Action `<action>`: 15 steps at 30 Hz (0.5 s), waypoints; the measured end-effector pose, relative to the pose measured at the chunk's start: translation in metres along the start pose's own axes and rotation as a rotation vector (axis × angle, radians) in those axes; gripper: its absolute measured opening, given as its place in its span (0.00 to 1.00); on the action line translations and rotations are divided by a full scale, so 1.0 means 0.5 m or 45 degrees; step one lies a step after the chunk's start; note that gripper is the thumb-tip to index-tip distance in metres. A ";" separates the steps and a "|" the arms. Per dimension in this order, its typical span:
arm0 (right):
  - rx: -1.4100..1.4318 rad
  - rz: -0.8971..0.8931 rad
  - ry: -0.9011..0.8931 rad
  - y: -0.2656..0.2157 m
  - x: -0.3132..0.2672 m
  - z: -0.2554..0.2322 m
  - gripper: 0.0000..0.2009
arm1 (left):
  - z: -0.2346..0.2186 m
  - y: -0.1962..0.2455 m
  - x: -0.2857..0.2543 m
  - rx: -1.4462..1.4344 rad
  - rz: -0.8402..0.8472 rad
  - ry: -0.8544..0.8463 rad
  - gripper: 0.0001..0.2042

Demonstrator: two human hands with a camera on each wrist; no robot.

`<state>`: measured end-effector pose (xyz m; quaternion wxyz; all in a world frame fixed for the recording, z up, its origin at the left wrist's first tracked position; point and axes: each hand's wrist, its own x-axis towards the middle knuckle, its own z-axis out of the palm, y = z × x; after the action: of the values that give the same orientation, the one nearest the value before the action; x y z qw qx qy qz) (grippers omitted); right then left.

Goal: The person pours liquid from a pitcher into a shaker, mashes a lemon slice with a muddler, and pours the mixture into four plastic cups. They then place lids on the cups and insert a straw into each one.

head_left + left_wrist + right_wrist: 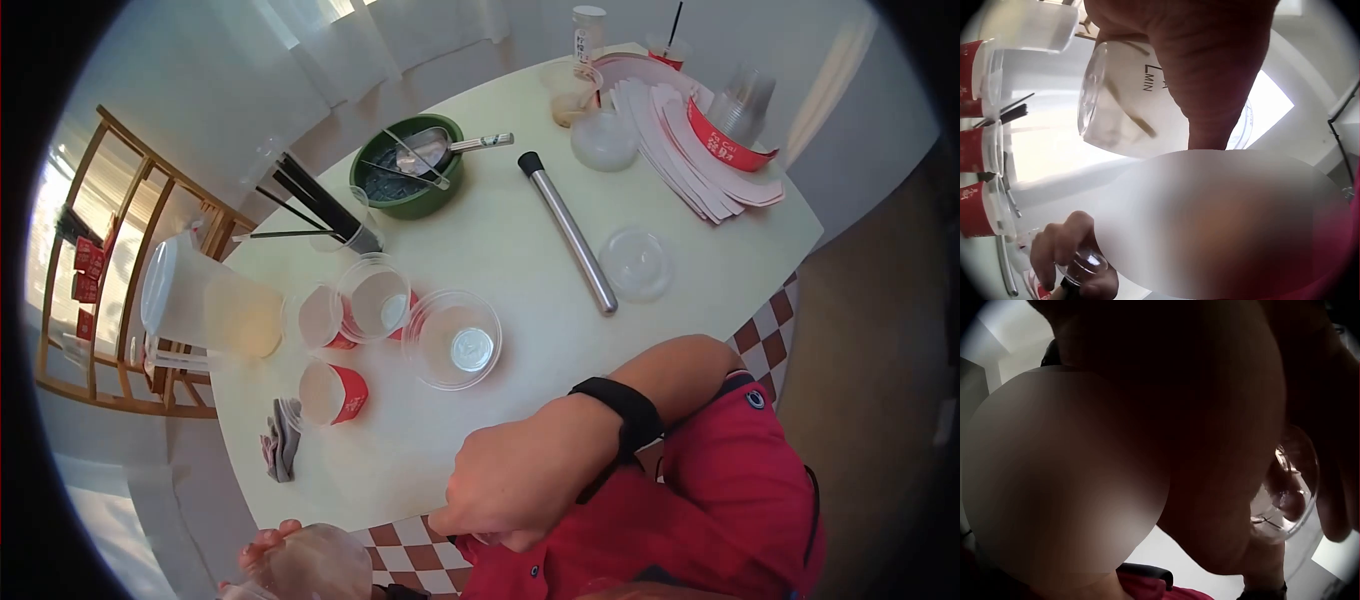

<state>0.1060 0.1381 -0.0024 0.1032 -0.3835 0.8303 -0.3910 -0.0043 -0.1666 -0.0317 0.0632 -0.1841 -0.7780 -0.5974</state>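
Note:
At the bottom left of the head view, my left hand [268, 543] grips a clear container [318, 565]. In the left wrist view that hand [1204, 56] is wrapped around the container [1129, 125], which bears the marking MIN and has a yellowish strip showing on or through it. My right hand [525, 470] is bent down near the table's front edge in the head view. The left wrist view shows its curled fingers [1063, 240] holding a small, clear, round piece [1087, 264]. This piece [1304, 515] is partly hidden by the hand in the right wrist view.
On the table [540, 370] stand red paper cups [350, 393], clear tubs [452, 340], a green bowl [412, 205] with utensils, a metal muddler [575, 240] and a white pitcher [185, 290]. Paper sleeves [690, 160] lie at the back right. A grey cloth [282, 445] sits at the left edge.

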 end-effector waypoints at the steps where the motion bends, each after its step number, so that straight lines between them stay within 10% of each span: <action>1: -0.007 0.040 -0.009 0.010 0.013 0.030 0.13 | 0.001 -0.013 0.000 -0.005 -0.013 0.015 0.39; 15: -0.173 0.139 -0.155 0.100 0.048 0.139 0.10 | 0.087 -0.076 -0.015 -0.064 -0.005 0.080 0.34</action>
<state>0.0945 0.1011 -0.0825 0.1484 -0.3667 0.8668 -0.3036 -0.0059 -0.1349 -0.0809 0.0819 -0.1651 -0.7606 -0.6225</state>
